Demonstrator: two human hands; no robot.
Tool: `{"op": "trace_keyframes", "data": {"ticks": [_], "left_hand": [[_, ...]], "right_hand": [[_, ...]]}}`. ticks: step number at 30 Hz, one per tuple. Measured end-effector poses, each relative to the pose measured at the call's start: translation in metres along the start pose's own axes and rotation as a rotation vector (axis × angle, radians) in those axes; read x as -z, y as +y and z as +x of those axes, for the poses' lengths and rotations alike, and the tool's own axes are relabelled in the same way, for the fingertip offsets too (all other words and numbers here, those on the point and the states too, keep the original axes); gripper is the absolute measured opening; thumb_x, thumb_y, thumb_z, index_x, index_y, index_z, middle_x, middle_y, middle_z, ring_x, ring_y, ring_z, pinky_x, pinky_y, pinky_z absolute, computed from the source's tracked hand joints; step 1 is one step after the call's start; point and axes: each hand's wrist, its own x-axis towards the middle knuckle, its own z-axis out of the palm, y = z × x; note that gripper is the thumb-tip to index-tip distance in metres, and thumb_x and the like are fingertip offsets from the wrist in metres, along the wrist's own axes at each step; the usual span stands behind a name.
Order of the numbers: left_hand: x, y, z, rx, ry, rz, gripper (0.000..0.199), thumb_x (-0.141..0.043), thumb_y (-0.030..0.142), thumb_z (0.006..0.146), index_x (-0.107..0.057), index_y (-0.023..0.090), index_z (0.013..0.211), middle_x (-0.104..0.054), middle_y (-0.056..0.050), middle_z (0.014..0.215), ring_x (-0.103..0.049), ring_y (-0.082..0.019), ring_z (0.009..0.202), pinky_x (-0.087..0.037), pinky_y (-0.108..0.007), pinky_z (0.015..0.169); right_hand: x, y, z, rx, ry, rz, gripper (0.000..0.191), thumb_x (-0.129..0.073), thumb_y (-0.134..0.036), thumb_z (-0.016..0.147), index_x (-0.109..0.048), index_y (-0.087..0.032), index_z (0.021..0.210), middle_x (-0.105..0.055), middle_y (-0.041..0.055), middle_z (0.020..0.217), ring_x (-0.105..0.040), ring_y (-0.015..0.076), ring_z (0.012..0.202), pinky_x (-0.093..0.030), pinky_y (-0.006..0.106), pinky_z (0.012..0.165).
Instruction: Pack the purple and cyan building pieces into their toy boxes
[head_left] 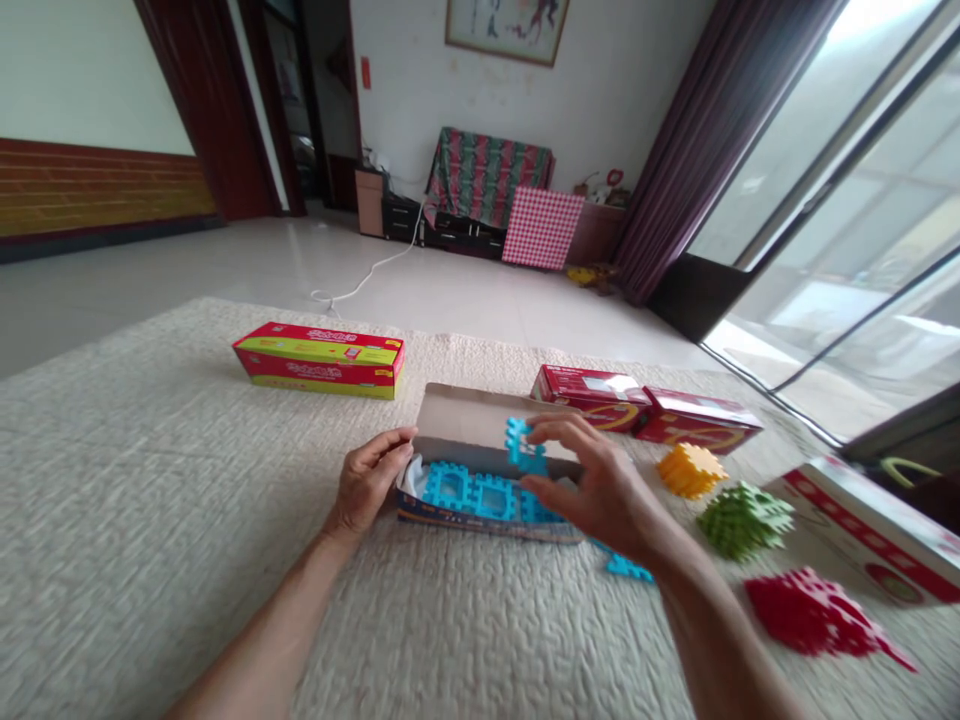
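Note:
An open cardboard box (487, 530) with its lid flap raised sits on the quilted cover in front of me. Inside it lie several blue interlocking plastic pieces (491, 497), square with notched edges. My left hand (367, 480) grips the box's left end between thumb and fingers. Over the box's right part, my right hand (589, 475) pinches one blue notched piece (517, 447), tilted upright and slightly blurred. More blue pieces (628, 568) lie on the cover just right of the box, partly hidden by my right wrist.
To the right stand a yellow stack (690, 470), a green pile (745, 520) and a red pile (817, 612) of notched pieces, beside a white and red box (874, 530). Two red boxes (592, 395) lie behind. A red and yellow-green carton (322, 360) rests at back left.

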Motion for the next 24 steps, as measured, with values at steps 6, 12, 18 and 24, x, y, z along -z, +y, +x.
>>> {"op": "trace_keyframes", "data": {"ticks": [6,12,18,24], "left_hand": [[-0.001,0.002,0.000,-0.010,0.000,0.016,0.041,-0.068,0.045,0.071,-0.072,0.014,0.098,-0.072,-0.007,0.095,-0.064,-0.020,0.086,-0.050,-0.028,0.077],[0.000,-0.001,0.001,-0.029,-0.019,0.017,0.040,-0.067,0.044,0.073,-0.072,0.015,0.100,-0.072,-0.008,0.094,-0.064,-0.019,0.083,-0.050,-0.028,0.075],[0.000,0.001,0.000,-0.020,-0.024,0.019,0.038,-0.066,0.043,0.073,-0.072,0.014,0.098,-0.072,-0.007,0.092,-0.064,-0.019,0.083,-0.050,-0.027,0.074],[0.000,0.001,0.001,-0.026,-0.008,0.021,0.037,-0.066,0.040,0.073,-0.073,0.015,0.098,-0.072,-0.006,0.090,-0.063,-0.018,0.078,-0.049,-0.027,0.072]], "right_hand": [[-0.056,-0.021,0.024,0.066,-0.140,0.012,0.030,-0.065,-0.018,0.073,-0.060,-0.021,0.102,-0.061,0.0069,0.111,-0.057,0.0228,0.105,-0.043,0.042,0.093],[-0.070,-0.018,0.026,0.089,-0.189,-0.026,0.032,-0.069,-0.019,0.070,-0.060,-0.020,0.101,-0.061,0.0068,0.111,-0.054,0.0238,0.108,-0.040,0.042,0.095],[-0.060,-0.017,0.026,0.081,-0.154,0.034,0.028,-0.066,-0.022,0.075,-0.059,-0.019,0.102,-0.059,0.0089,0.116,-0.055,0.0225,0.109,-0.042,0.040,0.095],[-0.037,-0.025,0.021,-0.010,-0.267,0.025,0.019,-0.042,-0.021,0.092,-0.060,-0.019,0.086,-0.064,0.0010,0.078,-0.057,0.0116,0.069,-0.044,0.026,0.067]]}}
